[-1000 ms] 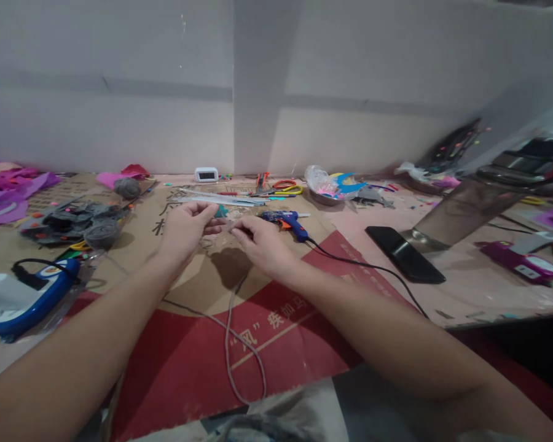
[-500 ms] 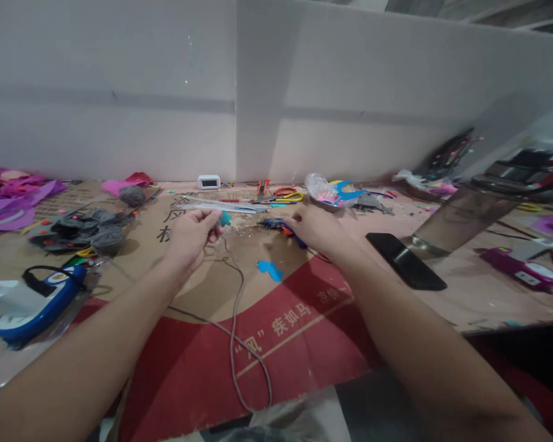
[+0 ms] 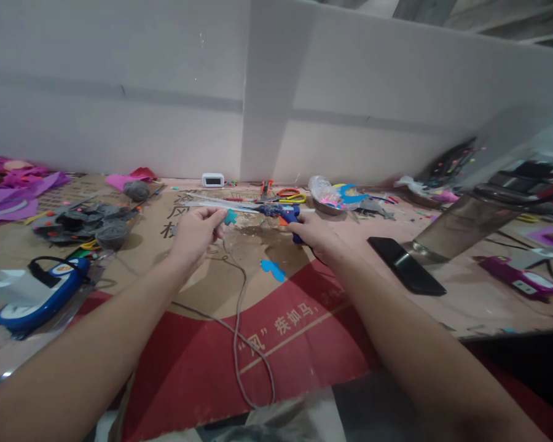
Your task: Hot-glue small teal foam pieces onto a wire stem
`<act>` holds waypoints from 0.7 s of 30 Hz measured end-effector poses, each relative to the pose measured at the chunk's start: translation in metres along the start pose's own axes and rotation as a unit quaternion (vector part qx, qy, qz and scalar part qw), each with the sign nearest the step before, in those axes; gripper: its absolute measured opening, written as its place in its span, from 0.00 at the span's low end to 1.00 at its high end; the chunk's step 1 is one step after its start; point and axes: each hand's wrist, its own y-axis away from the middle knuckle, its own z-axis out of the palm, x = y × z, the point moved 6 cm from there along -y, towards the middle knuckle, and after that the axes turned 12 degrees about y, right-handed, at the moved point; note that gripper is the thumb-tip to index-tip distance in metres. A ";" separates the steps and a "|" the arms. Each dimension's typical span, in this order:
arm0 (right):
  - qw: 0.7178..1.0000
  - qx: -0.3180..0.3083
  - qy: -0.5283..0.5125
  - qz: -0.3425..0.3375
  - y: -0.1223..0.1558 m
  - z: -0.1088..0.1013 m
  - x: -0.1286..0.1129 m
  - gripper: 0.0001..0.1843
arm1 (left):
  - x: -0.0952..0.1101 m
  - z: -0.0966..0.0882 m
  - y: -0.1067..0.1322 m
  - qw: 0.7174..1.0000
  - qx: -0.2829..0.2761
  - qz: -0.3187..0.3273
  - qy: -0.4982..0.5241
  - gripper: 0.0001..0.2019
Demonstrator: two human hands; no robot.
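Between the thumb and fingers of my left hand [image 3: 199, 232] is a small teal cut-out piece [image 3: 231, 217]. My right hand [image 3: 317, 234] is closed round the handle of a blue hot glue gun [image 3: 276, 211], its nozzle pointing left toward the teal piece, with a gap between them. A pale glue stick shows at the gun's back end. Below my left hand, a thin grey cord [image 3: 240, 294] runs down and loops over the cardboard [image 3: 188, 368]. A bright blue cut-out [image 3: 273, 270] lies flat on the cardboard between my forearms.
Behind my hands lie clear glue sticks [image 3: 203, 202], scissors [image 3: 291, 196] and a small white digital clock [image 3: 212, 180]. On the right are a black phone [image 3: 405, 265], a large bottle [image 3: 461, 221] and a purple power strip [image 3: 518, 276]. Grey yarn [image 3: 113, 233] and a blue power strip [image 3: 46, 298] lie left.
My right hand has closed round the glue gun's handle and raised it off the cardboard, nozzle left. My left hand still pinches the teal piece. The view has shifted slightly.
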 end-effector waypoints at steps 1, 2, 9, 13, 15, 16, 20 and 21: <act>0.999 0.008 -0.041 -0.006 0.002 0.001 -0.005 0.08 | 0.000 -0.001 0.000 1.000 0.004 0.001 -0.002 0.07; 0.997 0.008 -0.077 -0.006 0.004 0.003 -0.009 0.10 | -0.001 -0.002 -0.001 1.000 0.008 0.001 -0.003 0.07; 0.983 -0.019 -0.129 -0.126 0.031 0.011 -0.052 0.12 | -0.009 -0.010 -0.008 1.000 0.023 -0.012 0.003 0.08; 0.974 -0.006 -0.106 -0.202 0.043 0.008 -0.066 0.11 | -0.009 -0.009 -0.007 1.000 0.028 -0.010 -0.002 0.08; 0.971 -0.003 -0.081 -0.227 0.044 0.009 -0.067 0.09 | -0.008 -0.009 -0.006 0.999 0.035 -0.008 -0.009 0.07; 0.970 -0.002 -0.064 -0.234 0.044 0.011 -0.066 0.08 | -0.007 -0.009 -0.006 0.999 0.040 -0.008 -0.013 0.07; 0.968 0.017 0.001 -0.252 0.043 0.014 -0.061 0.10 | -0.008 -0.009 -0.006 0.999 0.047 -0.011 -0.018 0.07; 0.966 0.022 0.013 -0.256 0.043 0.015 -0.061 0.10 | -0.008 -0.009 -0.006 0.999 0.045 -0.010 -0.017 0.07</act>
